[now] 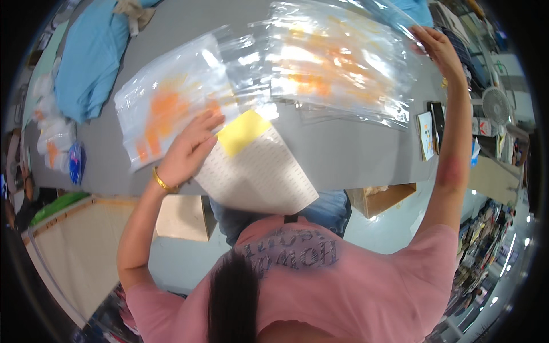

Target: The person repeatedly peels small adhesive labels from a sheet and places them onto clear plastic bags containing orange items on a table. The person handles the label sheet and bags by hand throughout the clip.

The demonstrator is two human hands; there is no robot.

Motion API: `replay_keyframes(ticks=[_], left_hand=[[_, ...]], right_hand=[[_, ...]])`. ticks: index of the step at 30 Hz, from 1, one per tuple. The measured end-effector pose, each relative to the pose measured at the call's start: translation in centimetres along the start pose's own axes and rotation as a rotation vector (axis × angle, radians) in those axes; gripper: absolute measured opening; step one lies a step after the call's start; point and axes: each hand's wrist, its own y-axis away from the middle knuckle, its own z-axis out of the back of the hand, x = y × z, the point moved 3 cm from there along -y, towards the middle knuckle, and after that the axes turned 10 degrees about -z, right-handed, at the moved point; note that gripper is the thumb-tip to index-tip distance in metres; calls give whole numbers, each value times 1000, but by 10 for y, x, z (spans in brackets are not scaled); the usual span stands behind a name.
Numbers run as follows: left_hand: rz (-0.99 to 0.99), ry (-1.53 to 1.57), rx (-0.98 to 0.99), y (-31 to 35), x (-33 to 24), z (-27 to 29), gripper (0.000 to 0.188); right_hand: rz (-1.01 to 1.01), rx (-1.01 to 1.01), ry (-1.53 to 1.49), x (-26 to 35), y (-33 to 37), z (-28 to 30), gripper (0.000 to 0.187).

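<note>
My left hand [191, 146] grips the left edge of a white label sheet [260, 171] with rows of small print and a bare yellow strip [245, 132] at its top. The sheet reaches over the table's near edge. Under and beyond those fingers lies a clear plastic bag [166, 103] with orange printing. At the far right, my right hand [437, 48] is stretched out and pinches the edge of a clear plastic bag [394, 20]. That bag lies by a glossy pile of clear bags with orange print [337, 63].
Blue cloth [91, 57] lies at the table's far left, near white rolled bundles [56, 137] and a blue packet [75, 163]. A phone-like dark case [437, 123] and a small card [425, 134] sit at the right. Cardboard boxes [386, 200] stand below the grey table [343, 154].
</note>
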Motion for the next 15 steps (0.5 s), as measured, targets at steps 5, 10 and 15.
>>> replay_keyframes(ticks=[5, 10, 15], left_hand=[[412, 424, 27, -2, -7, 13, 32], [432, 624, -2, -19, -22, 8, 32], [424, 708, -20, -22, -45, -1, 29]], right_hand=[[100, -305, 680, 13, -8, -9, 33], [562, -3, 249, 105, 144, -209, 18], [793, 49, 71, 125, 213, -349, 17]])
